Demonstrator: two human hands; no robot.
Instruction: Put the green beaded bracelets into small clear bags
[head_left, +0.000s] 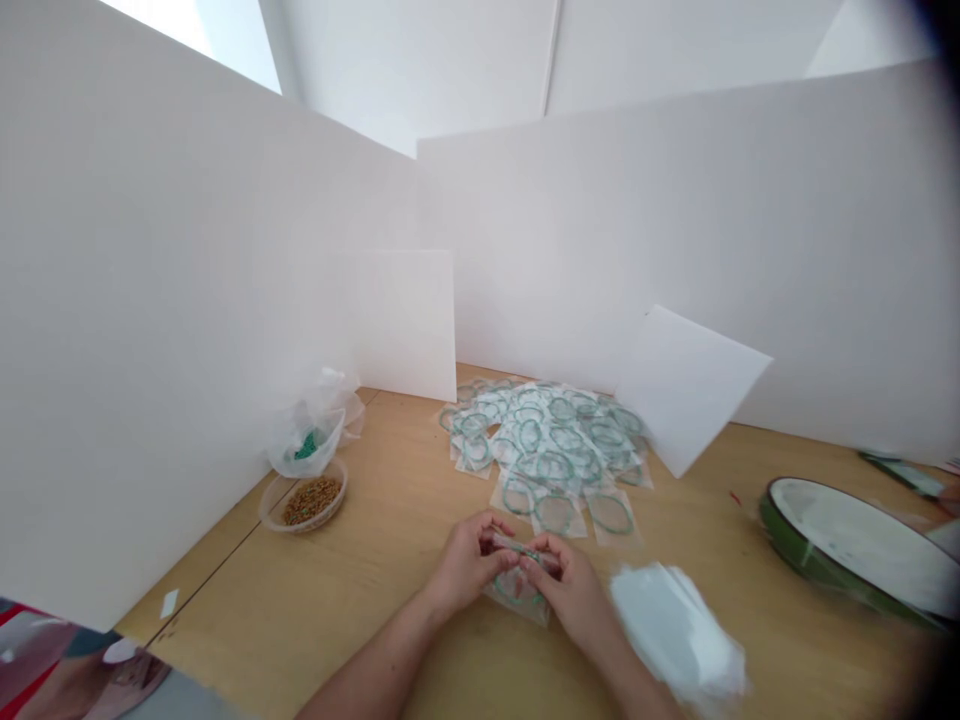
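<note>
White foam boards [150, 300] are walling in a pale wooden tabletop [390, 500]. Left of the hands, a round clear plastic bowl of brown-green beads [304, 500] is sitting just beside a crumpled clear plastic bag [307, 430]. The left hand [469, 565] and right hand [559, 585] are drawn close together, both pinching a narrow translucent strip [521, 552] above a clear square sachet holding a green ring [517, 590]. Ahead of the hands, a wide heap of clear green-ringed sachets [547, 450] is spreading, while to their right a stack of white sheets [675, 635] and a round green-rimmed white tray [847, 545] are lying.

Wooden table [390, 540], bagged green rings [547, 450], plastic bowl [315, 525]
</note>
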